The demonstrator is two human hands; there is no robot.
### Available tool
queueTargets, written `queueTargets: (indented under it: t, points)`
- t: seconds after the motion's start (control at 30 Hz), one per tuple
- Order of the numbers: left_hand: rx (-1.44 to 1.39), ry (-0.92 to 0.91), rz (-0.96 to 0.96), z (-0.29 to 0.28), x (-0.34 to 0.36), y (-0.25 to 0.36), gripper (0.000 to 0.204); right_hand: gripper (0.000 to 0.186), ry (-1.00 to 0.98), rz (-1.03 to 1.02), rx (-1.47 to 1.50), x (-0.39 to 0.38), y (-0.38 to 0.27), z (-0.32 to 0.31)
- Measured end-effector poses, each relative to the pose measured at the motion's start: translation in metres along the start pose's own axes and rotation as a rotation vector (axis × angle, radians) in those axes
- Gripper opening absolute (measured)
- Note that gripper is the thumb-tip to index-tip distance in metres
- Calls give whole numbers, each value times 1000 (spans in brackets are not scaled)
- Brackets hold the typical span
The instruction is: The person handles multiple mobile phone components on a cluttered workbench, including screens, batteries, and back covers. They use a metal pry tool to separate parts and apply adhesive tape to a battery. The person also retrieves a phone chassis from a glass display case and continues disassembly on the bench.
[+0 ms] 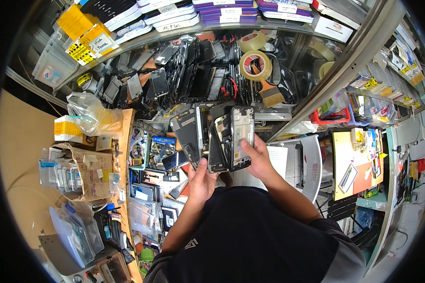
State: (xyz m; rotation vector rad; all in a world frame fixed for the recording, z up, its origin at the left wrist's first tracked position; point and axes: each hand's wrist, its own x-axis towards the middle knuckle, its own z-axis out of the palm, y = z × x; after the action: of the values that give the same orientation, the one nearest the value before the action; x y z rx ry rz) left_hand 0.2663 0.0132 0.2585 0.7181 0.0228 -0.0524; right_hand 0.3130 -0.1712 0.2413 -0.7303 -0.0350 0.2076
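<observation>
Several phone screen assemblies are fanned out between my hands in front of my chest. My left hand [202, 183] is closed on the lower edges of the left part of the fan, where a dark grey screen assembly [185, 132] leans outward. Farther right in the fan are black screen assemblies [218, 139]. My right hand [259, 158] grips a phone frame [242, 129] with a silvery inner face, its thumb lying on that face. The fingers behind the fan are hidden on both sides. Just beyond lies a dense heap of phone screens [193, 70] on a shelf.
Tape rolls [256, 65] and a wide brush [271, 94] lie right of the heap. A metal cabinet post [326, 80] slants past on the right. Bags and phone parts [146, 212] crowd the lower left, beside a wooden edge [123, 165]. A white chair [311, 165] stands at right.
</observation>
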Motion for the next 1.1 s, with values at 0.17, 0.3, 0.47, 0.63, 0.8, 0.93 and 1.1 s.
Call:
queueTargets:
  t: [0.17,0.3,0.47,0.63,0.8,0.93,1.1]
  points:
    - [91,36,103,7,-4,2,39,44,-16,12,169,1,-6,-8]
    - [138,-22,9,-6,-7,-1,42,49,-114,43,197,-1,-10,-8]
    - [187,14,45,4,-7,-9,34,53,-32,78,145,-4,0,-7]
    - [635,13,-48,-14,-9,-7,36,50,16,66,73,-6,-4,-8]
    - [536,-11,-124,-11,-9,-8,53,44,-35,133,139,-8,-1,-29]
    - [1081,-48,-218,-20,-9,-15,87,46,-61,200,144,-7,0,-20]
    - [1705,-347,347,-40,-11,-9,63,46,21,267,77,-10,25,-29]
